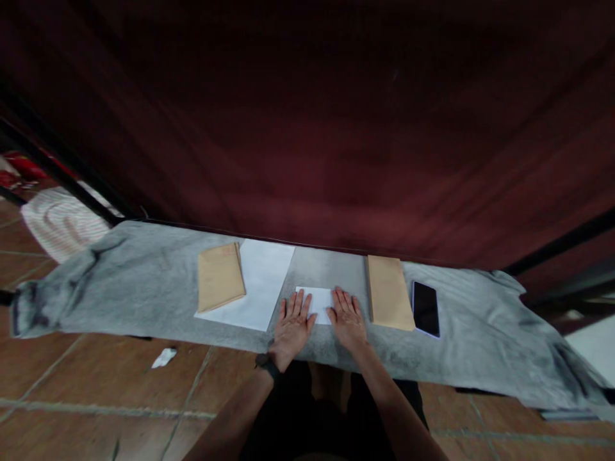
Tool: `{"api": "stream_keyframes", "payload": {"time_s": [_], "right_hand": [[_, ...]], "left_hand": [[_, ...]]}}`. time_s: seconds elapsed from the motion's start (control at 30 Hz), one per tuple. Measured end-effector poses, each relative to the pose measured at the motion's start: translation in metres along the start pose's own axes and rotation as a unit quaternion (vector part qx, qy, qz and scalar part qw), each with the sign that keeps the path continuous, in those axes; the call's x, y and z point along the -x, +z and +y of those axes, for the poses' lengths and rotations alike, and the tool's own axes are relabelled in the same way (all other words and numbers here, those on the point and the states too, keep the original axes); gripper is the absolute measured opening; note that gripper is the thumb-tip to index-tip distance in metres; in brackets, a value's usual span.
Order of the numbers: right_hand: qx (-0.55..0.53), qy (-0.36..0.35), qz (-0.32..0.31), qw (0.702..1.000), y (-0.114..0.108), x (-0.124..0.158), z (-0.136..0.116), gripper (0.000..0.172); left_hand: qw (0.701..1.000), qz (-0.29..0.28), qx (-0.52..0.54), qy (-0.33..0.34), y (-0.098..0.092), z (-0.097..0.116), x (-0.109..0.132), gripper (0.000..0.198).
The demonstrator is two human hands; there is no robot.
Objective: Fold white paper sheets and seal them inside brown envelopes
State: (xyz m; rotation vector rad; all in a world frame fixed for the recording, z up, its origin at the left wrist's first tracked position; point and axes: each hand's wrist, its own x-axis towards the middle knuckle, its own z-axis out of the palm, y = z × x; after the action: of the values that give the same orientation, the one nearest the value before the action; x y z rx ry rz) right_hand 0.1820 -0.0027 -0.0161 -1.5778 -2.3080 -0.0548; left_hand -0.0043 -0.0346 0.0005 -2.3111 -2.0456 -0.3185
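A small white piece of paper (320,306), perhaps folded, lies on the grey cloth in front of me. Flat on its left end rests my left hand (292,325), fingers stretched out. My right hand (348,318) lies flat over the right end, its fingers also extended. Both palms face down and neither hand grips anything. Left of my hands is a larger white sheet (262,282), partly covered by a stack of brown envelopes (221,277). To the right sits another stack of brown envelopes (390,292).
A phone with a dark screen (425,308) lies right of the envelopes. Grey cloth (154,282) covers the long narrow surface, backed by a dark red curtain-like sheet (307,141). Black bars (67,173) slant at the left. A crumpled white scrap (164,357) is on the tiled floor (120,384).
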Motion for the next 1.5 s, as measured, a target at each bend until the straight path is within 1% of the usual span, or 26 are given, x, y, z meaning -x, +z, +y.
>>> {"api": "stream_keyframes", "payload": {"time_s": [0.1, 0.23, 0.3, 0.4, 0.63, 0.77, 0.87, 1.0, 1.07, 1.2, 1.33, 1.4, 1.5], "right_hand": [[-0.002, 0.005, -0.012, 1.0, 0.0, 0.0, -0.002, 0.055], [-0.004, 0.007, -0.031, 1.0, -0.001, 0.0, -0.002, 0.055], [-0.001, 0.011, -0.04, 0.999, -0.003, 0.0, -0.002, 0.054], [0.004, 0.011, -0.044, 0.999, -0.004, -0.001, -0.003, 0.054], [0.008, 0.011, -0.031, 0.999, -0.006, 0.0, -0.005, 0.055], [0.001, 0.016, -0.014, 1.0, -0.008, -0.002, -0.007, 0.054], [-0.012, 0.03, 0.006, 0.999, -0.012, 0.0, -0.019, 0.052], [-0.037, -0.019, -0.005, 0.999, -0.017, 0.018, -0.041, 0.049], [-0.035, -0.023, -0.005, 0.999, -0.02, 0.032, -0.044, 0.05], [-0.019, -0.017, 0.004, 1.0, -0.03, 0.056, -0.03, 0.051], [-0.02, -0.031, 0.009, 0.999, -0.035, 0.064, -0.018, 0.048], [-0.021, -0.026, 0.01, 0.999, -0.033, 0.065, -0.018, 0.047], [-0.024, -0.025, 0.015, 0.999, -0.028, 0.065, -0.02, 0.045]], "left_hand": [[1.0, 0.01, 0.003, -0.001, -0.001, 0.012, -0.002, 0.054], [0.996, -0.008, 0.036, 0.075, 0.004, 0.029, -0.005, 0.053], [0.994, -0.014, 0.048, 0.092, 0.007, 0.033, -0.005, 0.054], [0.995, -0.012, 0.05, 0.09, 0.008, 0.028, -0.004, 0.054], [0.998, 0.006, 0.034, 0.046, -0.005, -0.001, 0.0, 0.055], [0.999, 0.006, 0.026, 0.044, -0.007, -0.005, 0.0, 0.055], [0.999, 0.009, 0.025, 0.045, -0.006, -0.005, -0.001, 0.054], [0.998, 0.012, 0.028, 0.054, -0.006, -0.005, -0.002, 0.053], [0.998, 0.011, 0.025, 0.057, -0.007, -0.005, -0.003, 0.053], [0.998, 0.016, 0.021, 0.053, -0.009, -0.005, -0.003, 0.054], [0.999, 0.015, 0.017, 0.046, -0.013, -0.001, -0.004, 0.052], [0.996, 0.009, 0.032, 0.078, -0.014, 0.007, -0.005, 0.05], [0.984, -0.007, 0.079, 0.161, -0.012, 0.026, -0.005, 0.048]]}}
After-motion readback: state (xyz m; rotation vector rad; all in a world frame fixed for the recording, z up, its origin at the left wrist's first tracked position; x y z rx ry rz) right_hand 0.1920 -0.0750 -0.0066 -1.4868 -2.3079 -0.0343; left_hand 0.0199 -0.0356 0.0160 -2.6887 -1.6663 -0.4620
